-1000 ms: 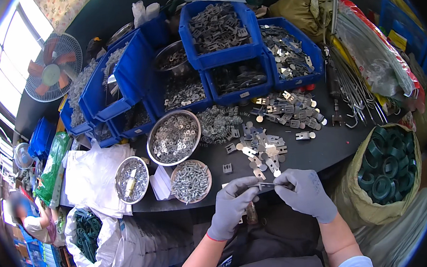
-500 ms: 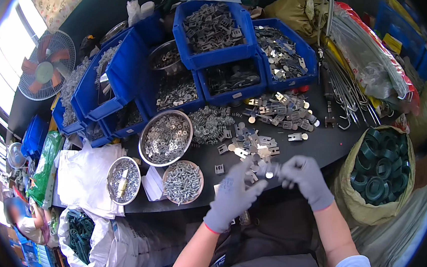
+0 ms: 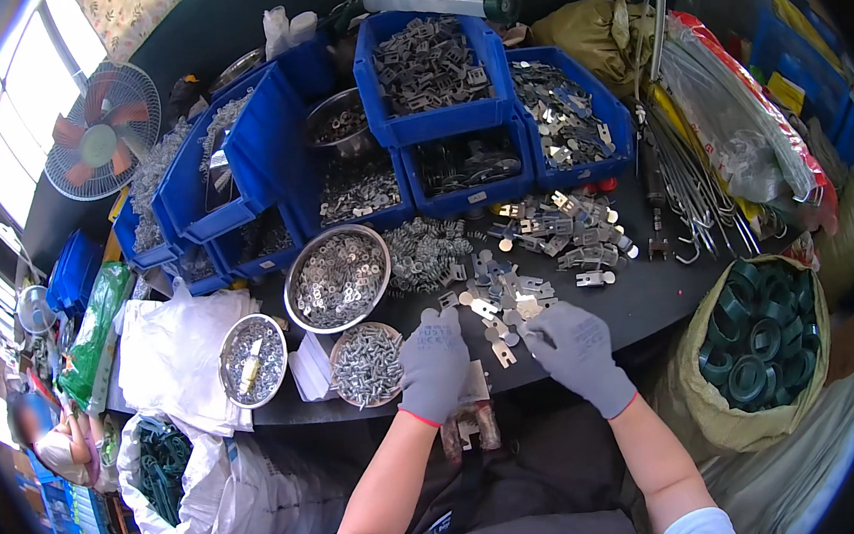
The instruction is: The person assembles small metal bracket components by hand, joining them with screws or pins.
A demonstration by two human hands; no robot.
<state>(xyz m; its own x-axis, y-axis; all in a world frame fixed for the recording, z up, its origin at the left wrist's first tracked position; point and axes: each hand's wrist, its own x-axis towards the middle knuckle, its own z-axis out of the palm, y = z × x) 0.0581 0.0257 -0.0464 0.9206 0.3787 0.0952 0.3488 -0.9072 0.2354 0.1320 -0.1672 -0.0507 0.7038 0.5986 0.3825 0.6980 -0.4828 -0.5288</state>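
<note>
Both my hands wear grey gloves and rest at the near edge of a dark table [image 3: 650, 295]. My left hand [image 3: 434, 362] lies flat, fingers stretched toward a loose pile of small flat metal plates [image 3: 495, 297]. My right hand [image 3: 579, 350] is curled, its fingertips pinched on a small metal piece at the pile's near edge. One plate [image 3: 503, 352] lies on the table between the hands. More metal brackets [image 3: 565, 236] are spread farther back.
Blue bins [image 3: 432, 76] of metal parts line the back. Left of my hands are round steel bowls of washers [image 3: 337, 274], of screws [image 3: 366, 364] and a smaller one [image 3: 252, 359]. A sack of dark green rings [image 3: 759, 341] stands right; a fan [image 3: 100, 132] and white bags [image 3: 177, 337] left.
My hands, which held a small piece together above my lap, have parted and moved forward onto the table. The left hand has reached into the plate pile.
</note>
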